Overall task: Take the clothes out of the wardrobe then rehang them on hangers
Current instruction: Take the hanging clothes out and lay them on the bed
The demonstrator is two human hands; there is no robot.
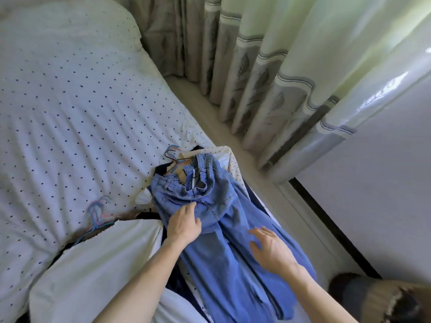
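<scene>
1. Reaching forward from the lower edge of the view, both bare forearms stretch over a pair of blue jeans [224, 229]. The jeans lie on top of a heap of clothes at the right edge of the bed [70, 113].
2. The left hand [184, 226] sits on the seat of the jeans, knuckles up. Its fingers bend over a raised fold of denim and the thumb closes against it, so it grasps the cloth.
3. The right hand [271, 249] is released: palm down, fingers spread and nearly straight over the upper leg of the jeans. I cannot tell whether it touches the denim or hovers just above it.
4. The jeans are mid-blue denim with pale stitched seams and belt loops. The waistband is crumpled and gaping at the far end, and the legs run back toward the person.
5. Under the jeans lie a dark navy garment [179, 290] and a pale cloth [233, 162]. A thick white fleecy garment [98, 252] lies just left of the left forearm.
6. The thin far hangers [173, 155], pink and blue, show their hooks just beyond the waistband. The near hangers [98, 210], equally slim, rest on the bed at the fleecy garment's far edge.
7. The bed cover is quilted white with small dark dots and is softly wrinkled. Pleated curtains [268, 78] with a grey leaf-patterned band hang along the right.
</scene>
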